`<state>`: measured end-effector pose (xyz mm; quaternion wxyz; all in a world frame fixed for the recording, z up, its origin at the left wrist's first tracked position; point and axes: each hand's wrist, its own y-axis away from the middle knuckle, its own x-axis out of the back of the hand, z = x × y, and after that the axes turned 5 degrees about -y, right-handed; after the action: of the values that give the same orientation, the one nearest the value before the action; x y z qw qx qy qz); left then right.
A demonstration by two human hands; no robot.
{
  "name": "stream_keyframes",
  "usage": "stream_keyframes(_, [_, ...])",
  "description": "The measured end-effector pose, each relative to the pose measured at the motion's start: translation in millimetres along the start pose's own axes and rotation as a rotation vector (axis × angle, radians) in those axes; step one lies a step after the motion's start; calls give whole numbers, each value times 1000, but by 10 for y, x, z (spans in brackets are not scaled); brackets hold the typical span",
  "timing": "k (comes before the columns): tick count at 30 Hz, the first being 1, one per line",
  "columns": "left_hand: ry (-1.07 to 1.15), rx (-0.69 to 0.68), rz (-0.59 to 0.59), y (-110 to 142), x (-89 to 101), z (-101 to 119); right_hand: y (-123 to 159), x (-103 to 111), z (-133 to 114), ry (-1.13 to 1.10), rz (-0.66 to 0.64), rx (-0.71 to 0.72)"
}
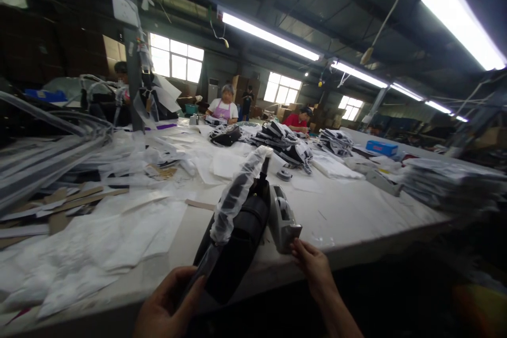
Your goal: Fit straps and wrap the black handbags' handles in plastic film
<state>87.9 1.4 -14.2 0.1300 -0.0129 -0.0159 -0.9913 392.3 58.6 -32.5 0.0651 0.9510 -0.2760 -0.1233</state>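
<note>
My left hand (168,303) is at the bottom edge, fingers wrapped around the near end of a black bag (237,240) that stands on the table's front edge. The bag's strap or handle is wrapped in white foam sheet (237,193) and rises toward the middle. My right hand (311,264) reaches to a grey tape dispenser (282,219) just right of the bag, fingertips pinched at its front cutting edge. Whether tape is between the fingers is too small to tell.
The long white worktable (348,211) holds loose white wrapping sheets (91,243) and cardboard strips at left, piles of black bags (283,142) in the middle, stacks of bagged goods (447,179) at right. Two people sit at the far end, behind the piles.
</note>
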Motion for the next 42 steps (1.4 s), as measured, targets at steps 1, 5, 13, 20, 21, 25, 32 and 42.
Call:
stream_keyframes(1, [6,-6,4,1,-4,-3,39,-6,21,2,-1,3])
stream_keyframes(5, [3,-49,26,-6,-10,-9,474,-196,-34,56,-219,60])
stream_keyframes(13, [-68,-153,-5,16,20,14,1338,-1116,-221,166,-714,58])
stream_keyframes(20, [-65,-181,-56,42,94,38,1307,-1393,-135,477,-567,179])
stream_keyframes(21, [-52,-171,-67,43,104,43,1302,-1376,-141,488,-586,176])
stream_keyframes(25, [49,-125,-66,49,104,46,1299,-1251,-184,337,-756,28])
stream_keyframes(32, [171,127,-265,59,94,52,1295,-1094,-77,235,-754,-44])
stream_keyframes(42, [187,284,-412,44,139,169,1349,-1070,37,362,-671,198])
